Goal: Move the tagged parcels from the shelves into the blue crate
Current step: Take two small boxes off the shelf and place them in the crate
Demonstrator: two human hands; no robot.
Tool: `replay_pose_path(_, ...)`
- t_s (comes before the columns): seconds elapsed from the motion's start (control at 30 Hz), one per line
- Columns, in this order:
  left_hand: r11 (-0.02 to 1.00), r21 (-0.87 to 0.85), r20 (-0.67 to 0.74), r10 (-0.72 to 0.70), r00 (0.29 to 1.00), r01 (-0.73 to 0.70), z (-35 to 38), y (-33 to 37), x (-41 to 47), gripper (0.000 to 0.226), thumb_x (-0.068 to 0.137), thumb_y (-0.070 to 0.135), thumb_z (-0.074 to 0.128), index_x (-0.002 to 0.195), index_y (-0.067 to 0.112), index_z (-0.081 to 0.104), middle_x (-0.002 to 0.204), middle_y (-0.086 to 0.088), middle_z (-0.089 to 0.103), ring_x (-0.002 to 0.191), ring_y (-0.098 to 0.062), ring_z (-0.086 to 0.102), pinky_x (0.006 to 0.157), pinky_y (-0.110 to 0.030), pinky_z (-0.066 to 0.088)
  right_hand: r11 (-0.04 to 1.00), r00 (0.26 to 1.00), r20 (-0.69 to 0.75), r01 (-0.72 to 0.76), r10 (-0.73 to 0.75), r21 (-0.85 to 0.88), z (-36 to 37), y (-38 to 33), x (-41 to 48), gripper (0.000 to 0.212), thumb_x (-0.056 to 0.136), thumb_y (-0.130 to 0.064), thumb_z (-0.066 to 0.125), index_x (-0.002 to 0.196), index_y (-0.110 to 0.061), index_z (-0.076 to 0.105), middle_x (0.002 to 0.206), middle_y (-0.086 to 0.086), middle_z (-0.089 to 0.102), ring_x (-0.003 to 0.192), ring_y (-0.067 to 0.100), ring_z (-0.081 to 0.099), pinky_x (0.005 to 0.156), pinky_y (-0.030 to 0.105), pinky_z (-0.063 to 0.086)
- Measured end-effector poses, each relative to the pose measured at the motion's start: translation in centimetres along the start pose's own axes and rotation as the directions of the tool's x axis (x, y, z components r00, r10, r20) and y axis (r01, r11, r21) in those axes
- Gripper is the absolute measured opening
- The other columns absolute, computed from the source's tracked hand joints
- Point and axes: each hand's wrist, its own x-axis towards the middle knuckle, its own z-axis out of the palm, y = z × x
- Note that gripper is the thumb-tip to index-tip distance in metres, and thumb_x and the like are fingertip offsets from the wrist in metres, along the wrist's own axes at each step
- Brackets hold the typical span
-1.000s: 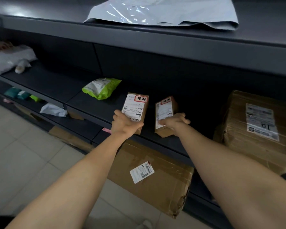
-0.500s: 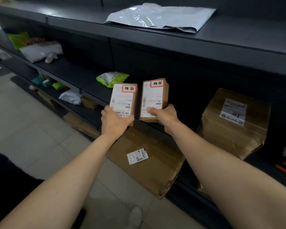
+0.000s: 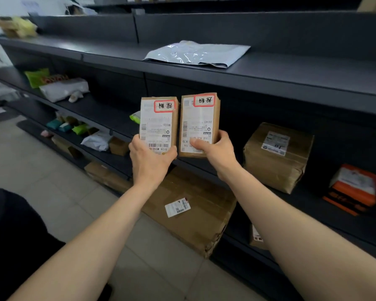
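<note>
Blue crate: not in frame. Print on both shipping labels is upside down and mostly too small to read; the handwriting in the red-bordered tags cannot be made out. Far left end of the shelving is motion-blurred.

Left hand [image 3: 150,160] grips the left parcel [image 3: 159,124] by its lower end, fingers wrapped round and covering the bottom of the label. Right hand [image 3: 218,149] grips the right parcel [image 3: 199,124] at its lower right corner, thumb pressed flat on the label face. Both parcels are small upright rectangular cartons of brown cardboard, each with a white label and a red-bordered tag at the top. They are held side by side, nearly touching, off the shelves and in front of the middle shelf [image 3: 109,109].

Relative to the held parcels: above and to the right, a flat, crinkled, glossy silver mailer [image 3: 195,54] on the upper shelf. To the right, a brown-paper-wrapped box [image 3: 276,157] with taped seams. Further right, an orange mailer [image 3: 354,190], blurred. Below, a large corrugated carton [image 3: 193,211] with a crushed, torn corner, partly hidden by the left forearm.
</note>
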Motion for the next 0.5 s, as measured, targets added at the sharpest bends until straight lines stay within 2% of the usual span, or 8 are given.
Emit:
replay_pose_path(0.1, 0.993, -0.069, -0.008, 0.093, 0.996, -0.093, -0.9, 2.1, -0.9, 0.08, 0.063, 0.046, 0.074, 0.125, 0.017, 0.033, 0.112, 0.008, 0.032, 0.105, -0.005, 0.035, 0.074, -0.01, 0.032, 0.997, 0.996, -0.039, 0.077, -0.077, 0.019, -1.0, -2.1, -2.3, 0.062, 0.07, -0.03, 0.081, 0.117, -0.031, 0.04, 0.107, -0.013, 0.062, 0.096, 0.004, 0.064, 0.059, 0.009, 0.052)
replay_pose_path(0.2, 0.981, -0.12, 0.027, 0.155, 0.988, -0.151, -1.5, 3.8, -2.0, 0.08, 0.063, 0.047, 0.073, 0.125, 0.018, 0.032, 0.114, 0.007, 0.033, 0.109, -0.006, 0.035, 0.088, -0.022, 0.038, 0.991, 0.987, -0.109, 0.125, -0.12, 0.041, -2.3, -3.7, -4.8, 0.07, 0.072, -0.026, 0.08, 0.127, -0.028, 0.036, 0.111, -0.013, 0.06, 0.101, 0.006, 0.063, 0.071, 0.016, 0.057)
replay_pose_path(0.3, 0.966, -0.175, 0.088, 0.206, 0.975, -0.188, -1.5, 5.8, -3.4, 0.082, 0.063, 0.049, 0.072, 0.126, 0.015, 0.031, 0.12, 0.0, 0.037, 0.109, -0.008, 0.035, 0.089, -0.027, 0.038, 0.986, 0.965, -0.212, 0.162, -0.153, 0.027, -4.4, -4.6, -7.8, 0.08, 0.073, -0.025, 0.08, 0.135, -0.029, 0.029, 0.12, -0.009, 0.056, 0.107, 0.007, 0.06, 0.082, 0.023, 0.056)
replay_pose_path(0.43, 0.928, -0.283, 0.18, 0.298, 0.937, -0.241, 0.0, 9.2, -6.9, 0.081, 0.064, 0.047, 0.073, 0.126, 0.017, 0.031, 0.116, 0.006, 0.034, 0.108, -0.008, 0.037, 0.088, -0.026, 0.039, 0.982, 0.92, -0.345, 0.188, -0.184, -0.022, -8.9, -5.2, -12.3, 0.077, 0.074, -0.025, 0.079, 0.134, -0.029, 0.03, 0.118, -0.01, 0.056, 0.104, 0.005, 0.061, 0.071, 0.016, 0.057)
replay_pose_path(0.5, 0.908, -0.347, 0.248, 0.331, 0.91, -0.236, 1.2, 11.1, -9.4, 0.083, 0.064, 0.047, 0.074, 0.128, 0.017, 0.03, 0.114, 0.008, 0.032, 0.11, -0.01, 0.039, 0.09, -0.029, 0.043, 0.982, 0.892, -0.415, 0.186, -0.181, -0.03, -11.9, -5.6, -14.7, 0.074, 0.074, -0.025, 0.079, 0.131, -0.03, 0.033, 0.115, -0.01, 0.058, 0.104, 0.005, 0.062, 0.073, 0.016, 0.057)
